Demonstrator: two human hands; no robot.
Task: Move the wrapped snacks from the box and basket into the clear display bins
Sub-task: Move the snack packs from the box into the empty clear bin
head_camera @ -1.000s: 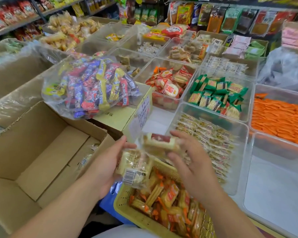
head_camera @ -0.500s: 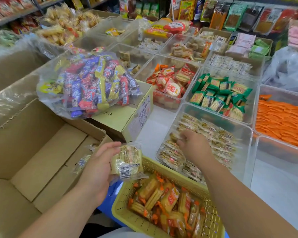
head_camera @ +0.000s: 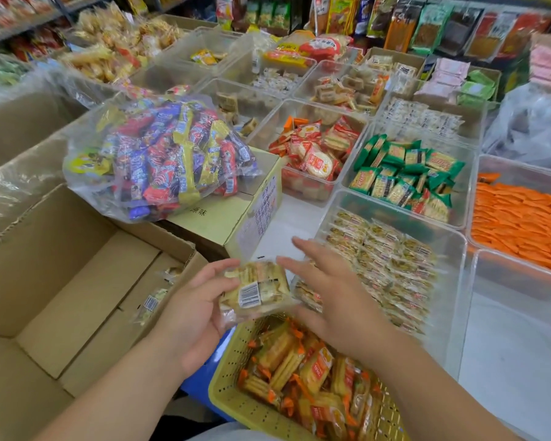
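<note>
My left hand (head_camera: 194, 316) grips a small stack of clear-wrapped snack packs (head_camera: 255, 289) with a barcode label, held over the near corner of the yellow basket (head_camera: 236, 401). My right hand (head_camera: 334, 296) hovers just right of that stack, fingers spread and straight, holding nothing. The basket holds several orange-wrapped cracker packs (head_camera: 303, 367). To the right stands a clear display bin (head_camera: 455, 281) filled with the same clear-wrapped snacks. A large open cardboard box (head_camera: 61, 281) at the left has a few wrapped packs (head_camera: 150, 303) lying on its floor.
A clear bag of mixed candy bars (head_camera: 159, 154) sits on a closed yellow carton (head_camera: 223, 218). More clear bins hold red-wrapped rice crackers (head_camera: 312, 154), green packs (head_camera: 404, 176) and orange packs (head_camera: 519, 224). An unfilled bin (head_camera: 522, 313) stands at the right.
My right hand let go of a snack in the clear bin and came back, open, beside the stack. My left hand kept its grip on the remaining packs.
</note>
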